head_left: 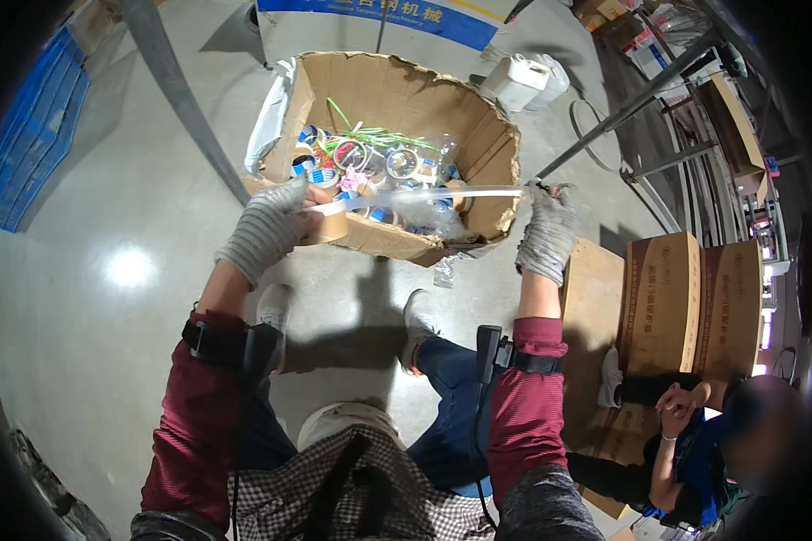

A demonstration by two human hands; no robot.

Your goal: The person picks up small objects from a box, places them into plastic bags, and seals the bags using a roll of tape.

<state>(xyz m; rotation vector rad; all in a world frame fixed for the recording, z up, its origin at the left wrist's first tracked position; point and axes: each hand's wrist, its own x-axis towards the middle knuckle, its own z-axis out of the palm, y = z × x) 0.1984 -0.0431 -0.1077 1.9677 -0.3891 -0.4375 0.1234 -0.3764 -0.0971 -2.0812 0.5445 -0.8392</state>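
Two gloved hands stretch a strip of clear tape [424, 196] across the front of an open cardboard box [478, 135] on the floor [108, 180]. Left hand [266, 225] has its grip closed on a roll of tape [327, 224] at the box's front left corner. Right hand [549, 230] pinches the free end of the strip just past the box's right wall. Inside the box lie more tape rolls [370, 167] and green cords [370, 135]. White plastic jugs [525, 81] stand behind the box. Brown cartons [686, 302] sit to the right of the box, and another person [695, 433] crouches beside them, well apart from the box.
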